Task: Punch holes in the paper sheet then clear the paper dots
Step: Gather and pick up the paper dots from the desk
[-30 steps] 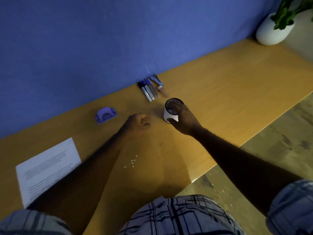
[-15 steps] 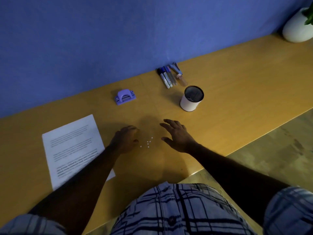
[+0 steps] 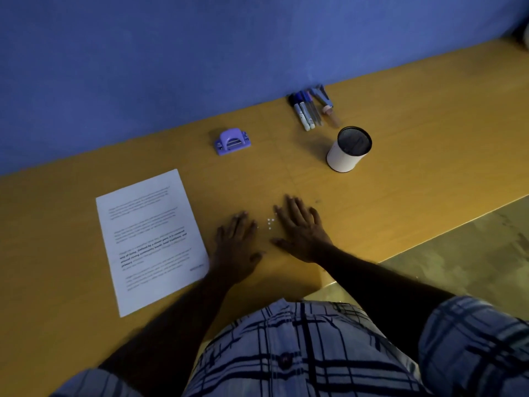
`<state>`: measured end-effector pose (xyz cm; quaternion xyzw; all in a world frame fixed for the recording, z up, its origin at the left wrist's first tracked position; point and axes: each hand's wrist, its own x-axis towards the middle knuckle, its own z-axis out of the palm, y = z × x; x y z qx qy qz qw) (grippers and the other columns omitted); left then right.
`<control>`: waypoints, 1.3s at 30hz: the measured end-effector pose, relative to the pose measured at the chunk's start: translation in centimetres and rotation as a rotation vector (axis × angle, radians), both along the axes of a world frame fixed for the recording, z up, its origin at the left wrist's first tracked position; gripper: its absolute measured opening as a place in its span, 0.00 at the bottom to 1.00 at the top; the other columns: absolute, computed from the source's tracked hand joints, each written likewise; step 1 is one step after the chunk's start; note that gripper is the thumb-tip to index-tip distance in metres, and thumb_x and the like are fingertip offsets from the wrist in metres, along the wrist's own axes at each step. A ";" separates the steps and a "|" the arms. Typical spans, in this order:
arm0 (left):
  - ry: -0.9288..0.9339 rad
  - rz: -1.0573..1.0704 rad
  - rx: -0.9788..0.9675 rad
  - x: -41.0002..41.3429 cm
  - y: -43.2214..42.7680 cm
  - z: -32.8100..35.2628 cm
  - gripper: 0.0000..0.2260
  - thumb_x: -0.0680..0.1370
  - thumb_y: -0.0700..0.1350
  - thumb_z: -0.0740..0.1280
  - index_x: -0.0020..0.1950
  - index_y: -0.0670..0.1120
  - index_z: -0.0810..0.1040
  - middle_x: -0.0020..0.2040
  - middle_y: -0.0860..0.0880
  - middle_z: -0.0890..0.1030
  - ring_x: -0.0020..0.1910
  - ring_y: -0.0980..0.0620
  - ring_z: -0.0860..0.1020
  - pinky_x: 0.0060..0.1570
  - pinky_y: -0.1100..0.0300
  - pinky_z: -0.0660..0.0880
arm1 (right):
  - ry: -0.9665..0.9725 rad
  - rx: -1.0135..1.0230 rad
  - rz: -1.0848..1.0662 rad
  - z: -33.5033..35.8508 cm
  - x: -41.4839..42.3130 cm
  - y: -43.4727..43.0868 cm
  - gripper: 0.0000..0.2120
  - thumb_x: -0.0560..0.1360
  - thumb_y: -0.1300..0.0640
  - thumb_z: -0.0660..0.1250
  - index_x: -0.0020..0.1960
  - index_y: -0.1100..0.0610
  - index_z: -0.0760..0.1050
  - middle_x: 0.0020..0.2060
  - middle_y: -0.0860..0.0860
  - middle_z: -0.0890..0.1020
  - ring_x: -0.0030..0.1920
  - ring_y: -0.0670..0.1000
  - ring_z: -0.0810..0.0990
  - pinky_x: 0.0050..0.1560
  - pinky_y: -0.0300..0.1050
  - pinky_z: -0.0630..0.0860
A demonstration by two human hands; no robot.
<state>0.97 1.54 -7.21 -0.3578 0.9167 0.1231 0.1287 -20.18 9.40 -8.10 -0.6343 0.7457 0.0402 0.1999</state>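
Blue wall [image 3: 171, 53] at back, wooden desk [image 3: 415, 156] running along it, light dim. L hand [image 3: 236, 247] is palm down on the desk, fingers straight & close together, thumb out to the side, nothing in it. R hand [image 3: 300, 233] is much the same: flat, palm down, fingers slightly spread, thumb pointing toward L hand, holding nothing. Can't tell if the palms press the wood or sit just over it.

Paper dots [image 3: 270, 223] lie in a small loose cluster between the 2 hands, up by the fingertips & just beside R index finger, w/ a stray nearer L fingertips. Paper sheet [image 3: 151, 239] w/ printed text lies flat just left of L hand, its near corner right by L wrist. Purple hole punch [image 3: 232, 141] sits well beyond L fingertips, toward the wall, apart from the sheet. White pen cup [image 3: 347, 150] w/ dark inside stands upright beyond R hand, a bit to its right. Bunch of markers [image 3: 307, 110] lies farther back past the cup, ends at the wall. Plaid shirt [image 3: 300, 353] at bottom; floor [image 3: 472, 253] to the right of R forearm.
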 end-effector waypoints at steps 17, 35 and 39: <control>0.034 0.001 -0.018 0.0 -0.1 -0.5 0.37 0.76 0.68 0.53 0.79 0.51 0.47 0.80 0.46 0.43 0.79 0.44 0.44 0.73 0.38 0.50 | -0.068 -0.072 0.059 -0.3 0.6 0.8 0.40 0.74 0.27 0.45 0.79 0.45 0.37 0.79 0.50 0.38 0.78 0.52 0.37 0.75 0.62 0.43; 0.009 -0.046 -0.070 0.0 0.1 -0.7 0.35 0.75 0.68 0.44 0.79 0.53 0.47 0.80 0.42 0.44 0.78 0.40 0.46 0.71 0.34 0.53 | 0.111 -0.076 0.088 -0.1 2.6 1.6 0.36 0.77 0.29 0.40 0.79 0.45 0.38 0.79 0.55 0.39 0.79 0.59 0.39 0.73 0.70 0.48; 0.006 -0.044 -0.065 -0.1 0.2 -0.8 0.34 0.75 0.66 0.44 0.79 0.53 0.47 0.80 0.41 0.44 0.78 0.39 0.46 0.71 0.34 0.53 | 0.124 -0.051 0.094 -0.1 2.7 1.5 0.36 0.76 0.29 0.37 0.79 0.45 0.38 0.79 0.54 0.39 0.79 0.58 0.38 0.71 0.74 0.46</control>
